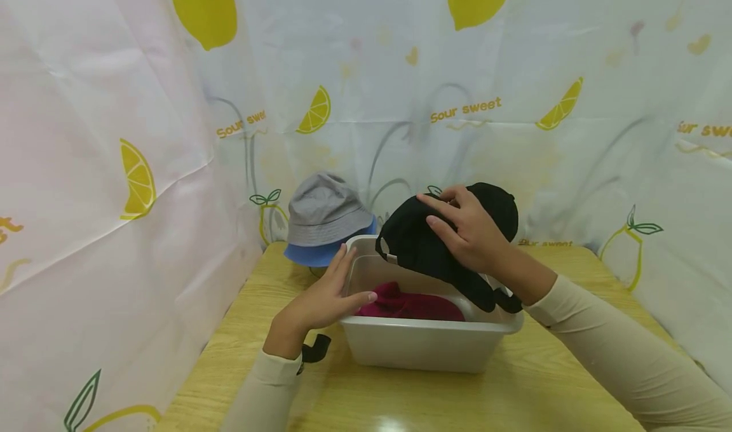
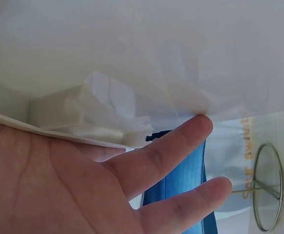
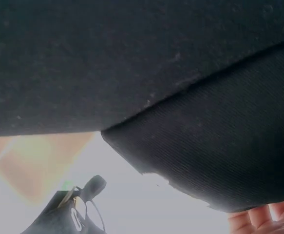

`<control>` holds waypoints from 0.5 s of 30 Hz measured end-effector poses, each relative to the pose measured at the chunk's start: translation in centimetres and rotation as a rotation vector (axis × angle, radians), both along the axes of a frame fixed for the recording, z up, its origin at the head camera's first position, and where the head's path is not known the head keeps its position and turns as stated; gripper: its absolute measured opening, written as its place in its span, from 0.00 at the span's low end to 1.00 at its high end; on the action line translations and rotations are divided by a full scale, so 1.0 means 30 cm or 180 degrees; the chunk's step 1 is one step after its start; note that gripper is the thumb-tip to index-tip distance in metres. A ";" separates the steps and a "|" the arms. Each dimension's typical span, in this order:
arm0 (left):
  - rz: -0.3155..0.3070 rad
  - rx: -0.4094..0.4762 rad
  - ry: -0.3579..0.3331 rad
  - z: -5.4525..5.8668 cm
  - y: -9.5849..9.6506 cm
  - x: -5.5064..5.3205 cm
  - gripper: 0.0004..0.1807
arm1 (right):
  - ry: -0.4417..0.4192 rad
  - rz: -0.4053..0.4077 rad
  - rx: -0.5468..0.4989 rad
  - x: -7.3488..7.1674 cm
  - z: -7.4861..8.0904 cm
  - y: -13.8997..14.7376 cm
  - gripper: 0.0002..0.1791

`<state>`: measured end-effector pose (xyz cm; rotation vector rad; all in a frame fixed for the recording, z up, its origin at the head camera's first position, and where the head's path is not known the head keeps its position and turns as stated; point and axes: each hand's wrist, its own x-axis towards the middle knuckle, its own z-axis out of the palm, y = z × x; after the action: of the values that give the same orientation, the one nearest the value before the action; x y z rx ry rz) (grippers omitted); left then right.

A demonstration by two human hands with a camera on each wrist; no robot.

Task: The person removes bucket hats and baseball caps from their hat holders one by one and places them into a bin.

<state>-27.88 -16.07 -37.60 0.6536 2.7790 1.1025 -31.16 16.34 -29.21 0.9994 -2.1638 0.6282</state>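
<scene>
My right hand (image 1: 470, 229) holds a black baseball cap (image 1: 412, 235) tilted above a white plastic bin (image 1: 420, 349), fingers spread over its crown. In the right wrist view the cap's black cloth (image 3: 205, 141) fills most of the picture. My left hand (image 1: 320, 302) rests at the bin's left rim, with the thumb reaching over the inside. From the left wrist view, its straight fingers (image 2: 156, 165) lie along the bin's outer side (image 2: 132, 29). A dark pink cloth hat (image 1: 417, 305) lies inside the bin, partly hidden by the front rim.
Behind the bin's left side, a grey bucket hat (image 1: 326, 209) sits over a blue hat (image 1: 311, 255), with a wire stand (image 2: 268, 187) beneath. Another black cap (image 1: 497, 206) stands behind my right hand. The wooden table (image 1: 229, 368) is enclosed by lemon-print curtains (image 1: 366, 70).
</scene>
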 end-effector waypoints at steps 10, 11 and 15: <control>0.0027 -0.0046 0.0027 -0.007 -0.001 -0.009 0.62 | -0.0322 0.0057 0.0446 -0.004 -0.019 -0.011 0.24; 0.0032 -0.0050 0.0034 -0.007 -0.001 -0.009 0.62 | -0.0347 0.0074 0.0469 -0.003 -0.020 -0.011 0.23; 0.0034 -0.0054 0.0051 -0.011 0.000 -0.011 0.62 | -0.0384 0.0160 0.0516 0.003 -0.016 -0.008 0.24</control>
<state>-28.21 -16.08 -37.92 0.6494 2.8052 1.0790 -31.06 16.08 -29.68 1.1299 -2.3318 0.5559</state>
